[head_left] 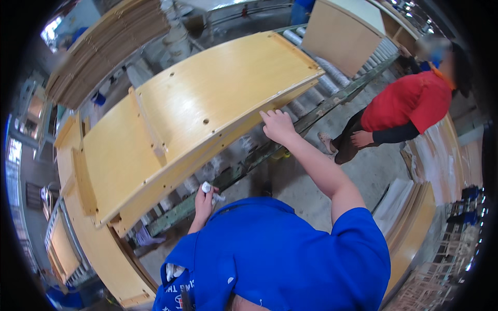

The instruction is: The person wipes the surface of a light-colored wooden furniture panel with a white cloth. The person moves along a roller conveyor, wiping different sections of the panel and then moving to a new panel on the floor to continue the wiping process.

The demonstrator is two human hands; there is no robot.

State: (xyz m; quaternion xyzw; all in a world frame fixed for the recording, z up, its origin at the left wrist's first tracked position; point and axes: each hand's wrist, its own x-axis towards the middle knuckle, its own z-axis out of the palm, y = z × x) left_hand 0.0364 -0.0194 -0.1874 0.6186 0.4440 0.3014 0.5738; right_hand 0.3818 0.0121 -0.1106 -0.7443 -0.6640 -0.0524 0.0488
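The near edge of a glossy wooden panel (192, 103) is met by the fingertips of the right hand (278, 126), while a small white object (206, 187) is gripped in the left hand (204, 203).
The panel is held above metal rollers (332, 70), with another board (293, 96) beneath; if its edge were pushed hard, it could be sent sliding, and the right hand's loosely extended fingers could be pinched between the layers. The shine could be scratched by grit. The pale yellow face is smooth, pierced by round holes and crossed by a narrow raised strip (145, 122); what the white object is made of cannot be told.
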